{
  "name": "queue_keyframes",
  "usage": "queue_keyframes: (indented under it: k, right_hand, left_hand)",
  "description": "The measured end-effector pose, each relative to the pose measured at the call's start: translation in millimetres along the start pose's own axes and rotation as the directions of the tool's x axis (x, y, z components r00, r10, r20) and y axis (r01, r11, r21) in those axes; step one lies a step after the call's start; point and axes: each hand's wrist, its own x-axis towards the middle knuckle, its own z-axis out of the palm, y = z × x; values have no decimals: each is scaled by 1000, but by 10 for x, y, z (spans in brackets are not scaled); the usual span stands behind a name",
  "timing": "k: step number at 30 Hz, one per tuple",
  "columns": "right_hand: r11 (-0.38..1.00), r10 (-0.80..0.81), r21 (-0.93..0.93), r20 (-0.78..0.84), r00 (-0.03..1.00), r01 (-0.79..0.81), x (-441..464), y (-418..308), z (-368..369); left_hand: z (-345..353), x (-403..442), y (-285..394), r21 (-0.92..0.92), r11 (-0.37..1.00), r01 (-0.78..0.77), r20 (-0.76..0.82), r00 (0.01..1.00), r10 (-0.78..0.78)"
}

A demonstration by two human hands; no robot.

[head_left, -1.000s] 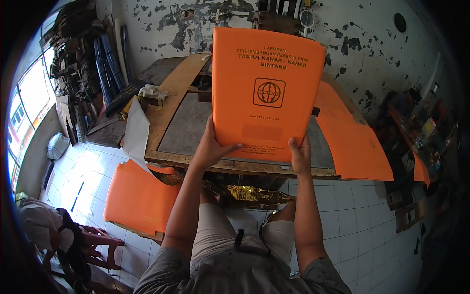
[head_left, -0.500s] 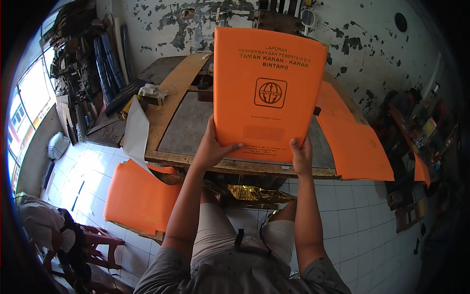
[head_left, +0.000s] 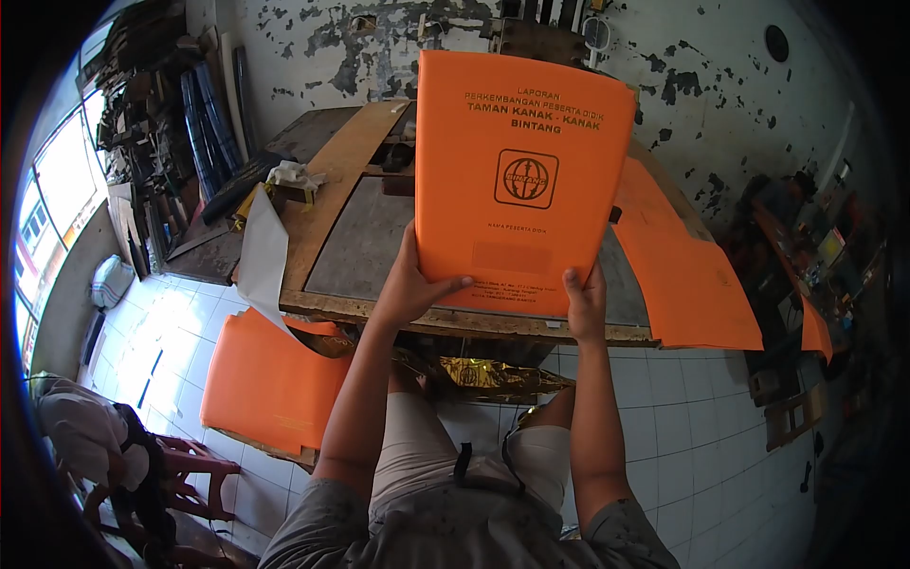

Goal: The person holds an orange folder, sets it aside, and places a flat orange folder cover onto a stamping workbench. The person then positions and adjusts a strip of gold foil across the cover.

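An orange report cover [head_left: 521,133] with dark gold lettering and a round emblem in a square is held upright before me. My left hand [head_left: 417,282] grips its lower left edge, thumb lying across the front. At the lower right corner, my right hand [head_left: 586,299] pinches it with the thumb in front. The fingers behind the cover are hidden on both sides. Beyond it stands a worktable with a grey top [head_left: 365,242], partly blocked by the cover.
Orange sheets [head_left: 687,284] overhang the table's right side. A stack of orange covers [head_left: 270,379] sits low on the left, near a curled white sheet [head_left: 263,256]. A person [head_left: 95,436] bends beside a red stool [head_left: 194,469]. Gold foil [head_left: 493,375] hangs under the table edge.
The cover has shifted very slightly to the right and tilted a touch; both hands keep the same hold. The person at lower left has moved slightly.
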Motion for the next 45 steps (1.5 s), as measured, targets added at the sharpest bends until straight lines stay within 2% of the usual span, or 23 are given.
queue_keyframes:
  k: [10, 13, 16, 19, 22, 25, 28, 31, 37, 40, 45]
  right_hand:
    - [1000, 17, 27, -31, 999, -16, -68, -129, 99]
    - [999, 40, 26, -47, 998, -39, -149, -170, 112]
    - [997, 66, 28, -49, 997, -65, -262, -222, 121]
    - [995, 103, 18, -68, 992, -102, -393, -260, 168]
    - [990, 140, 32, -40, 989, -139, -501, -230, 207]
    - [987, 158, 49, -31, 987, -156, -569, -280, 306]
    - [982, 186, 52, -61, 981, -183, -618, -341, 329]
    - [976, 214, 50, -71, 974, -211, -665, -390, 271]
    - [972, 223, 95, -88, 971, -214, -699, -424, 253]
    - [972, 222, 92, -82, 971, -215, -711, -397, 224]
    - [969, 233, 101, -84, 969, -224, -721, -353, 209]
  left_hand:
    - [-9, -45, 34, 14, 1000, -27, 2, 1000, 27]
    - [-33, -88, 27, 75, 996, -43, -19, 999, 45]
    - [-39, -74, 129, -99, 991, 91, -41, 995, -95]
    - [85, -10, 387, -254, 965, -63, -238, 971, 1]
    - [121, 18, 579, 58, 998, 38, -369, 929, -14]
    - [213, 59, 719, 400, 909, 118, -478, 873, 97]
    - [226, 57, 757, 445, 885, 134, -469, 877, 104]
    - [221, 28, 753, 456, 886, 82, -423, 896, 134]
    - [214, 4, 783, 425, 904, 46, -371, 920, 127]
    - [229, 5, 838, 374, 926, 51, -364, 926, 96]
    - [247, 2, 848, 408, 909, 79, -376, 922, 89]
